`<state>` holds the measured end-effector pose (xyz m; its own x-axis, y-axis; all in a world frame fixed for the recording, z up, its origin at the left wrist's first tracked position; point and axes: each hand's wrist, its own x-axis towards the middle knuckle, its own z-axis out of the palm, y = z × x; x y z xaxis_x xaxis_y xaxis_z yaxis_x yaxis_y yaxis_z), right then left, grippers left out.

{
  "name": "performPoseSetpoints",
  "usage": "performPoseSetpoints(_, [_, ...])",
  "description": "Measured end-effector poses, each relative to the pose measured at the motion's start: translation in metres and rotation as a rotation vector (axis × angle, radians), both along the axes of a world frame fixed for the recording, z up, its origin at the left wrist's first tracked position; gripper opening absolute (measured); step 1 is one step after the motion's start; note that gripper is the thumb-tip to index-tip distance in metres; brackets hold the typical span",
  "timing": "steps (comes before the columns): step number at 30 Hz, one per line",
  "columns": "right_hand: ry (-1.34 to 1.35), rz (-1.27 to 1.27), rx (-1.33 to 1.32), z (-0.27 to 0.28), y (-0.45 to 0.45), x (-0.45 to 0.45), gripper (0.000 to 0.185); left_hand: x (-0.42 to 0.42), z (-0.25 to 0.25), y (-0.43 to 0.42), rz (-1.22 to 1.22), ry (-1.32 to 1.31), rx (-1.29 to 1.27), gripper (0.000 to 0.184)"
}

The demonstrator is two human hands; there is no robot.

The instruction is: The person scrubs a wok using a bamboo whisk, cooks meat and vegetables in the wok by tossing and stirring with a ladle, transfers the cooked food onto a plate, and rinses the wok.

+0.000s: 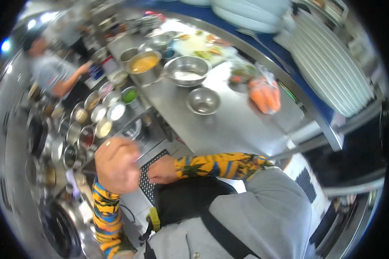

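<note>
My left hand (116,166) is raised at the lower left, its fingers curled in and blurred by motion. My right hand (162,170) is closed in front of the black apron (190,198), just to the right of the left one. Whether either hand has something small in it is hidden. Both forearms wear yellow, orange and blue patterned sleeves (216,166). Beyond the right arm, on the steel counter (233,129), stand a small metal bowl (203,101) and a larger metal bowl (188,71). Neither hand touches them.
A pot of orange liquid (145,67) and a bag of carrots (264,95) are on the counter. Several ingredient containers (116,111) fill the left side. A co-worker (56,69) stands at the far left. Stacked plates (328,64) sit on the upper-right shelf.
</note>
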<state>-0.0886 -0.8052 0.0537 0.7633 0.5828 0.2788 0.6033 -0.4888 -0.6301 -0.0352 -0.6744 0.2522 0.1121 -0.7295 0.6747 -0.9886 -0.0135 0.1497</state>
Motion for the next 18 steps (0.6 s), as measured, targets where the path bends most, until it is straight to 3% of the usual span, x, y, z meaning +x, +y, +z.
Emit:
performPoseSetpoints(2, [0.001, -0.003, 0.023, 0.0, -0.004, -0.005, 0.024, 0.012, -0.065, 0.018, 0.113, 0.398, -0.035, 0.002])
performPoseSetpoints(4, [0.025, -0.014, 0.01, -0.011, 0.0, -0.002, 0.025, 0.012, -0.126, 0.026, 0.312, 0.644, -0.045, 0.011])
performPoseSetpoints(9, [-0.189, -0.106, -0.144, -0.077, 0.022, 0.034, 0.016, 0.007, -0.21, 0.002, 0.349, 0.628, 0.0, 0.008])
performPoseSetpoints(11, [-0.111, 0.049, -0.217, -0.083, 0.038, 0.029, 0.02, 0.003, -0.205, -0.005, 0.366, 0.723, 0.1, 0.009])
performPoseSetpoints(14, [0.178, 0.504, -0.442, -0.063, 0.068, 0.018, 0.029, 0.014, -0.182, -0.002, 0.243, 0.617, 0.11, 0.007])
performPoseSetpoints(16, [0.275, 0.769, -0.356, -0.023, 0.09, 0.007, 0.034, 0.026, -0.169, 0.008, 0.278, 0.652, 0.196, 0.008])
performPoseSetpoints(18, [0.294, 0.985, -0.076, 0.024, 0.1, -0.008, 0.049, 0.037, -0.16, 0.012, 0.286, 0.506, 0.297, 0.012])
